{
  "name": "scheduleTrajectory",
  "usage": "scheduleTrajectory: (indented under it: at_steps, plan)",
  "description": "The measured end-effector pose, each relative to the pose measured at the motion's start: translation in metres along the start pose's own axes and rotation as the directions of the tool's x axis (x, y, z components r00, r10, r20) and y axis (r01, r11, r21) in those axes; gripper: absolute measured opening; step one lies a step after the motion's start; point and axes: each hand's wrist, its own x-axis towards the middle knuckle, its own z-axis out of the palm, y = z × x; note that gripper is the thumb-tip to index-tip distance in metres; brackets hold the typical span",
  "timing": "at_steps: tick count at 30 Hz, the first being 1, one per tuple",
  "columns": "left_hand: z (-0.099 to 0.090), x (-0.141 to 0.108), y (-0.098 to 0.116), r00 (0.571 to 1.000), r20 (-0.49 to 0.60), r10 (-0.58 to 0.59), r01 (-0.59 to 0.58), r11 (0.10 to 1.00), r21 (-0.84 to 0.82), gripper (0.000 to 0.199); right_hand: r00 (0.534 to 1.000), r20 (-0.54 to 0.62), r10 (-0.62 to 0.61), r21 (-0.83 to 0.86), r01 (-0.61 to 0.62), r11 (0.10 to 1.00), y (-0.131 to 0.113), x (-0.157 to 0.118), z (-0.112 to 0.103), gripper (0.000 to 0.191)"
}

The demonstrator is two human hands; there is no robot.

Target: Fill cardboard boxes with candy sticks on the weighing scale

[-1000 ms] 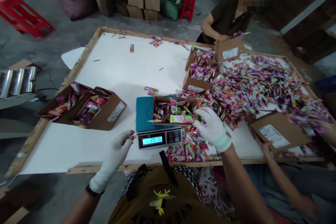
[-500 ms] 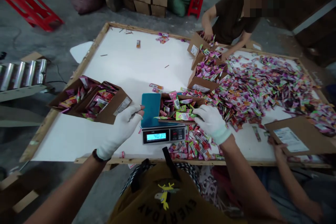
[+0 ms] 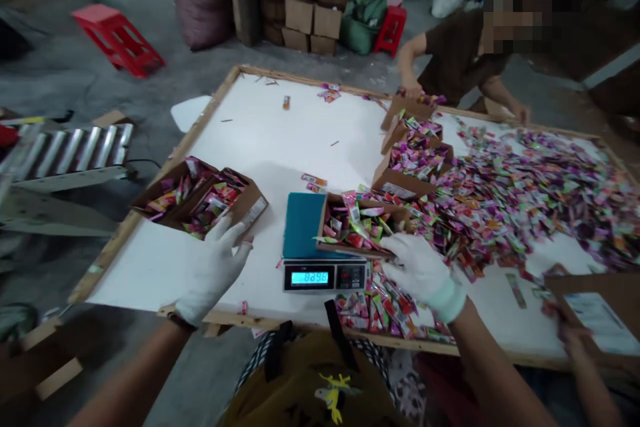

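Note:
A small cardboard box (image 3: 357,250) full of candy packets (image 3: 367,230) sits on the blue plate of a digital scale (image 3: 303,227). My right hand (image 3: 423,273), in a white glove, is at the box's near right corner, its fingers over the edge and the thumb outside. My left hand (image 3: 215,273), also gloved, hovers over the table's front left with thumb and fingers apart. Just beyond it stand two filled cardboard boxes (image 3: 253,207) side by side. The scale's lit display (image 3: 309,277) is too blurred to read surely.
A large heap of candy packets (image 3: 525,180) covers the table's right side. More filled boxes (image 3: 395,180) stand near a co-worker (image 3: 450,47) across the table. At the right, another person's hand holds a carton (image 3: 600,313). A roller conveyor (image 3: 83,150) stands left.
The view has shifted, moving the scene right and down. My left hand has moved towards the left boxes and opened wider. The scale's reading has changed. The co-worker's arm has moved away from the boxes.

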Motion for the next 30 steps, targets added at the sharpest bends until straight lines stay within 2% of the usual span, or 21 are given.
scheduleTrajectory:
  at_steps: [3,5,7,9,12,15,17,19,20,22,24,25,28,30]
  plan:
    - [-0.002,-0.001,-0.047,0.993,-0.076,-0.094,0.112,0.948,0.299,0.056,0.969,0.235,0.082,-0.143,-0.049,0.988,-0.009,0.014,0.014,0.025]
    - [0.003,0.003,-0.076,0.988,-0.022,-0.151,0.148,0.91,0.387,0.054,0.943,0.296,0.151,-0.217,-0.087,0.972,-0.014,0.028,0.019,0.025]
    - [0.012,0.01,-0.099,0.99,0.053,-0.133,0.102,0.915,0.39,0.04,0.943,0.305,0.133,-0.236,-0.061,0.97,-0.019,0.041,0.018,0.026]
    - [0.022,0.019,-0.116,0.995,0.067,-0.07,0.04,0.927,0.373,0.029,0.956,0.291,0.045,-0.23,0.024,0.973,-0.029,0.053,0.013,0.028]
    - [0.024,0.03,-0.126,0.998,0.06,-0.016,-0.008,0.93,0.368,0.03,0.951,0.278,-0.133,-0.196,0.192,0.962,-0.06,0.073,0.001,0.025]
    - [0.005,0.044,-0.13,0.998,0.054,-0.024,0.005,0.948,0.319,0.037,0.897,0.318,-0.306,-0.14,0.364,0.921,-0.109,0.102,-0.006,0.019]
    - [-0.017,0.059,-0.135,0.998,-0.032,-0.063,0.069,0.964,0.255,0.044,0.84,0.334,-0.427,-0.085,0.478,0.874,-0.145,0.125,-0.003,0.015]
    - [-0.038,0.081,-0.144,0.987,-0.109,-0.121,0.142,0.968,0.206,0.05,0.782,0.332,-0.527,-0.039,0.57,0.821,-0.176,0.15,0.01,0.013]
    - [-0.047,0.093,-0.15,0.985,-0.08,-0.15,0.164,0.963,0.213,0.052,0.759,0.335,-0.558,-0.027,0.6,0.799,-0.189,0.163,0.019,0.012]
    - [-0.053,0.118,-0.161,0.972,0.088,-0.219,0.186,0.94,0.287,0.054,0.728,0.368,-0.579,-0.014,0.627,0.779,-0.208,0.187,0.043,0.013]
    - [-0.047,0.137,-0.171,0.924,0.257,-0.282,0.175,0.912,0.37,0.054,0.72,0.446,-0.532,-0.016,0.601,0.799,-0.217,0.21,0.07,0.013]
    - [-0.039,0.144,-0.175,0.906,0.296,-0.304,0.173,0.902,0.396,0.053,0.719,0.491,-0.492,-0.023,0.575,0.818,-0.219,0.22,0.083,0.013]
    - [-0.016,0.162,-0.186,0.904,0.303,-0.301,0.156,0.894,0.42,0.049,0.712,0.584,-0.39,-0.047,0.509,0.859,-0.219,0.246,0.118,0.013]
    - [-0.007,0.177,-0.191,0.916,0.301,-0.267,0.119,0.894,0.433,0.047,0.716,0.592,-0.37,-0.041,0.485,0.874,-0.224,0.261,0.135,0.016]
